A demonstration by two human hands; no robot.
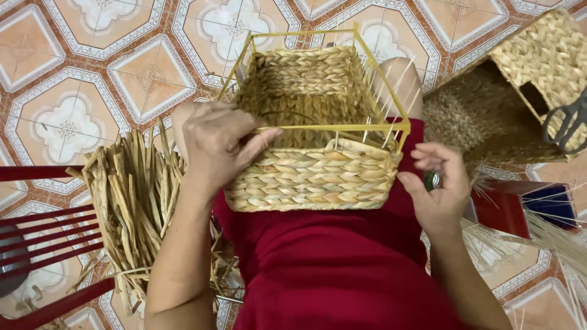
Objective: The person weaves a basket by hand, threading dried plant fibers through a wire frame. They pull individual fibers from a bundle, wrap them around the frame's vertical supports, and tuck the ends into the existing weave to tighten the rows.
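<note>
- Head view: I am looking down at a half-woven basket (312,128) resting on the person's lap, on the red dress (342,269); everything below is placed relative to it.
- The left hand (217,146) is lying over the basket's near-left corner, thumb and fingers closing on the yellow wire frame (333,127) at the rim, pinching a strand there (I cannot make out the strand itself).
- The right hand (437,186) is sitting just beside the basket's near-right corner, fingers loosely curled and apart, holding nothing that I can see.
- Progress, as I judge it: the braided walls are standing up to roughly half of the frame's height, and the near wall is reaching the near rail; the upper frame and the thin upright stakes are showing bare, so the top rows are remaining.
- A heap of dried fibre strips (131,201) is lying on the floor left of the basket.
- A finished woven basket (520,91) is lying tipped on its side to the right.
</note>
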